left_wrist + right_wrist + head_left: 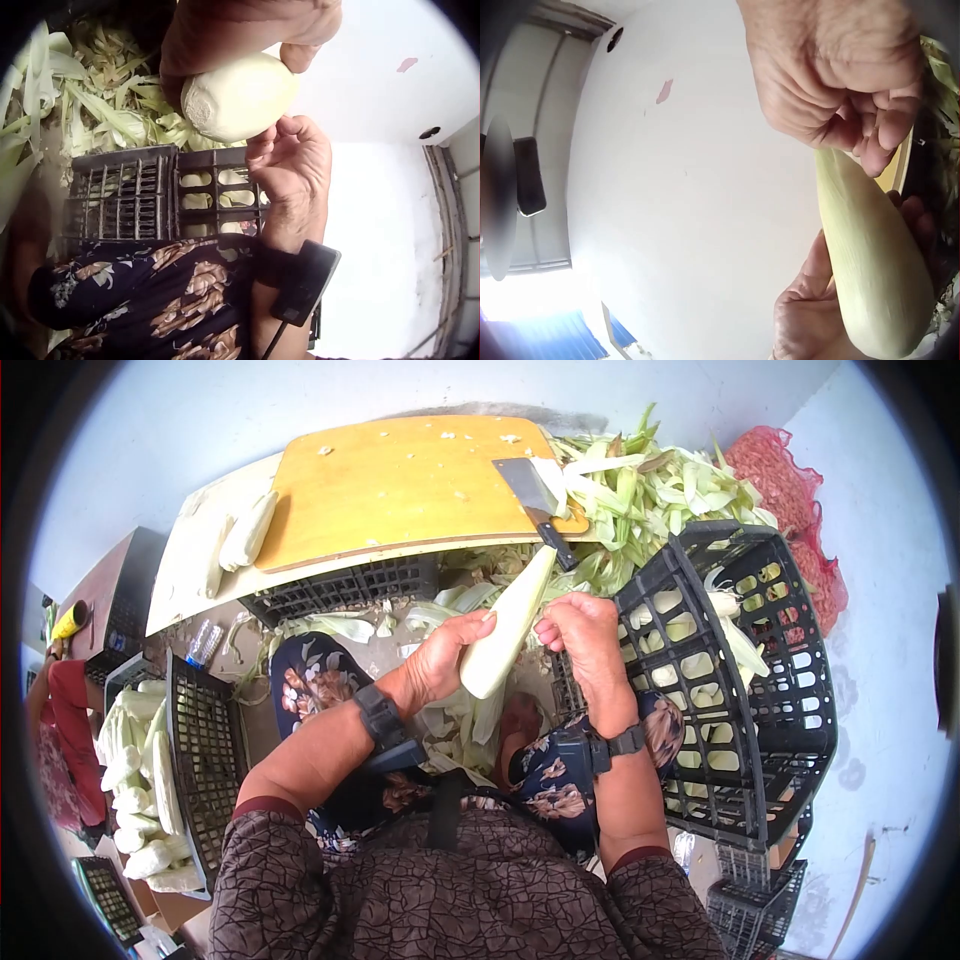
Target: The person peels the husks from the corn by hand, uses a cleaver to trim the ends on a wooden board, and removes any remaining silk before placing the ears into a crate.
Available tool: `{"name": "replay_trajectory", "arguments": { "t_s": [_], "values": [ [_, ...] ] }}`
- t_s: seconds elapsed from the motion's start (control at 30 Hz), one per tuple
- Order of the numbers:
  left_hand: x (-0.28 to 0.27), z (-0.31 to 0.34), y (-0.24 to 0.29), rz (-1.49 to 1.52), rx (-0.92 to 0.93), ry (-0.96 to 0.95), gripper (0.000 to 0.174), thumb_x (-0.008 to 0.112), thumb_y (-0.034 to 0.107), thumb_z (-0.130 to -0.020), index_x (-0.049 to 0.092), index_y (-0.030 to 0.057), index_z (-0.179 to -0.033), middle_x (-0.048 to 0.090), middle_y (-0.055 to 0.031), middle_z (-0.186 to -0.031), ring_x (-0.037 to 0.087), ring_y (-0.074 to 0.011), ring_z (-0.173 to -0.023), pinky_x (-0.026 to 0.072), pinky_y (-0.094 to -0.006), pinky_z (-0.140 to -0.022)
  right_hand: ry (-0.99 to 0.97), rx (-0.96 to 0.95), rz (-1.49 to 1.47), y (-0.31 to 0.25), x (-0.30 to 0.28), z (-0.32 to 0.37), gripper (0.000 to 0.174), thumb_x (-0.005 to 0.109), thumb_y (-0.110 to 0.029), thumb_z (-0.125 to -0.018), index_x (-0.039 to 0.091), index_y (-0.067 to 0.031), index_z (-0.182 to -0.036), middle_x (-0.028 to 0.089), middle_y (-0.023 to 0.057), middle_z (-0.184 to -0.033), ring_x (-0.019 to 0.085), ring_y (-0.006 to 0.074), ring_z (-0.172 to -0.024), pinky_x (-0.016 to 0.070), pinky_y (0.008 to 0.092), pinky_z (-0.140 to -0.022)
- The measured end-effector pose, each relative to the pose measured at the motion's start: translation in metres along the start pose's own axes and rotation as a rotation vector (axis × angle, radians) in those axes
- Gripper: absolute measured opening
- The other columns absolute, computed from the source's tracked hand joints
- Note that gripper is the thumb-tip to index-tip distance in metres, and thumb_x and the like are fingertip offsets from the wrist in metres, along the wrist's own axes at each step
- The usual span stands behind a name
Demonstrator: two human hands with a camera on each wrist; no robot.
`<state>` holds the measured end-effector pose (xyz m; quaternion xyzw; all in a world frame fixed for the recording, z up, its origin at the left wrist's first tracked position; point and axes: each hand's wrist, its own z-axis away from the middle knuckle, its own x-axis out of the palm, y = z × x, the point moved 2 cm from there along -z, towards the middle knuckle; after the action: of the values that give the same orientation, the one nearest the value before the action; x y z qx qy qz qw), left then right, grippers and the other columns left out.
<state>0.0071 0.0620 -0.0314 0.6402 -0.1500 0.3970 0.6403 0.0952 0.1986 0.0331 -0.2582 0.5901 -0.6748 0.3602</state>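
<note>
A pale green ear of corn in its inner husk [508, 625] is held upright and tilted by the left hand [437, 660], thumb on its near face. The left wrist view shows the cut base of the ear [240, 97] with the left hand [247, 34] around it. Beside the ear's upper half is the right hand [588, 650], fingers curled in. In the right wrist view the right hand [840, 75] has its bent fingers at the narrow end of the ear [877, 262]; whether they pinch husk is hidden.
A cleaver [535, 505] lies on the yellow board [400, 480], with husked ears [248, 532] to its left. Loose husks [640, 490] heap at the back right. Black crates [740, 690] stand at the right and left [208, 730]. Red mesh sacks [775, 475] lean by the wall.
</note>
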Motion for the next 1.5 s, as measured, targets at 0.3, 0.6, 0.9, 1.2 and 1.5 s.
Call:
{"name": "replay_trajectory", "arguments": {
  "t_s": [0.3, 0.6, 0.9, 1.2, 1.5],
  "values": [
    [0.007, 0.003, 0.007, 0.109, -0.029, 0.077, 0.051, 0.051, 0.037, -0.085, 0.046, -0.0006, -0.118, 0.058, -0.0134, -0.101, 0.057, -0.0221, -0.09, 0.0447, -0.0334, -0.082, -0.038, -0.035, -0.026, 0.001, 0.004, -0.001, 0.014, 0.053, -0.008, -0.08, 0.06, 0.0045, -0.081, 0.061, 0.0076, -0.068, 0.055, 0.0094, -0.055, 0.0438, 0.0198, -0.05],
    [0.005, 0.005, 0.006, -0.193, 0.018, 0.123, 0.039, 0.061, 0.019, -0.082, 0.051, -0.0012, -0.114, 0.061, -0.0072, -0.095, 0.058, -0.0107, -0.079, 0.0474, -0.0233, -0.068, -0.071, -0.045, 0.046, 0.005, 0.004, -0.001, 0.017, 0.051, -0.007, -0.081, 0.06, 0.0062, -0.087, 0.062, 0.0078, -0.074, 0.059, 0.0107, -0.061, 0.0458, 0.0199, -0.052],
    [0.009, 0.007, 0.006, -0.315, 0.068, 0.101, 0.041, 0.062, 0.018, -0.081, 0.05, -0.0027, -0.114, 0.06, -0.0069, -0.095, 0.057, -0.0103, -0.078, 0.0464, -0.0228, -0.068, -0.059, -0.018, 0.077, 0.007, -0.001, -0.004, 0.018, 0.05, -0.005, -0.08, 0.059, 0.0083, -0.088, 0.063, 0.0104, -0.074, 0.06, 0.0128, -0.059, 0.0464, 0.0193, -0.05],
    [0.01, 0.009, 0.005, -0.368, 0.045, 0.137, 0.045, 0.063, 0.018, -0.079, 0.05, -0.002, -0.117, 0.06, -0.0068, -0.095, 0.056, -0.011, -0.079, 0.0445, -0.023, -0.069, -0.024, -0.044, 0.025, 0.0, -0.003, -0.002, 0.018, 0.049, -0.005, -0.079, 0.061, 0.0076, -0.083, 0.063, 0.0092, -0.07, 0.059, 0.0117, -0.057, 0.046, 0.021, -0.05],
    [0.013, 0.012, 0.006, -0.383, 0.04, 0.138, 0.042, 0.062, 0.017, -0.079, 0.051, -0.0019, -0.115, 0.06, -0.0063, -0.096, 0.056, -0.01, -0.077, 0.0445, -0.0222, -0.068, -0.002, -0.076, 0.036, 0.003, -0.004, -0.003, 0.014, 0.051, -0.003, -0.077, 0.061, 0.007, -0.079, 0.061, 0.0084, -0.065, 0.055, 0.0096, -0.052, 0.0433, 0.02, -0.046]
  ]
}}
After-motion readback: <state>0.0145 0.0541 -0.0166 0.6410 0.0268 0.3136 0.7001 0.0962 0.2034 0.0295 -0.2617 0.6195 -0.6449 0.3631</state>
